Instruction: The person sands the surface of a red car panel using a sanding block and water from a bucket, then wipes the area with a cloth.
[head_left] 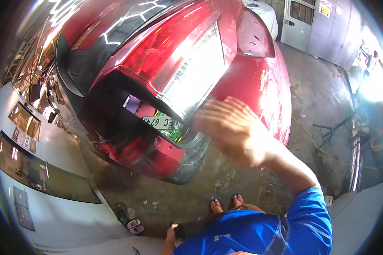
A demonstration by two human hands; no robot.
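- Head view: the right hand (232, 127) is raised with fingers spread flat, its grip open and empty, blurred, just by the lower edge of the red car's (259, 80) raised trunk lid (166, 55).
- The trunk (127, 119) stands open below the lid; inside it is dark, with something green (171, 129) and a bit of purple (134, 104) showing near the rim. What they are cannot be told.
- A plate (157, 122) sits at the trunk's lower edge, above the red bumper (144, 155).
- The left hand (174, 231) hangs low by the person's side, its grip closed on a small dark thing (179, 229).
- A white vehicle (42, 178) stands close on the left, leaving a narrow strip of wet concrete floor (225, 178) between it and the car.
- Sandals (134, 225) lie on the floor near the white vehicle.
- A yellow hose (315, 144) runs across the floor to the right, past a dark stand (334, 127).
- A grey door (298, 21) is at the far wall.
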